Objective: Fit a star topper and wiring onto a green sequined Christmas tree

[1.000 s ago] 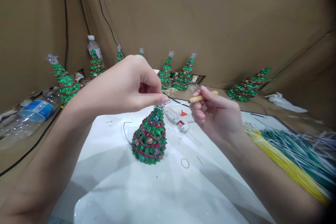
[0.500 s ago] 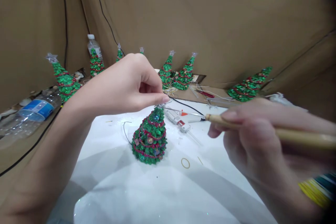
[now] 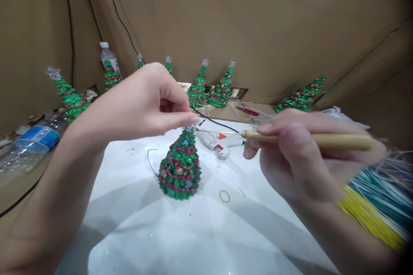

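1. Surroundings: finished glitter trees (image 3: 198,88) stand in a row along the back against brown cardboard walls. One more tree (image 3: 300,99) lies on its side to the right.
2. A white glue gun (image 3: 214,142) lies just behind the small green tree (image 3: 179,167), with a small ring (image 3: 224,196) on the sheet near its base.
3. Bundles of yellow and green strips (image 3: 371,210) lie at right, partly hidden by the right forearm.
4. A clear bottle (image 3: 29,142) lies at left and carries a blue label, too blurred to read. A second bottle (image 3: 108,58) stands upright at the back.
5. The small green tree stands upright mid-bench on the white sheet (image 3: 161,232).
6. Left hand (image 3: 145,103): thumb and forefinger are pressed together on a silvery piece (image 3: 190,126) at the tree's tip, the other fingers curled.
7. Right hand (image 3: 290,154): closed around a wooden-handled tool (image 3: 322,139) held level, its thin metal shaft pointing left to the tree's tip.
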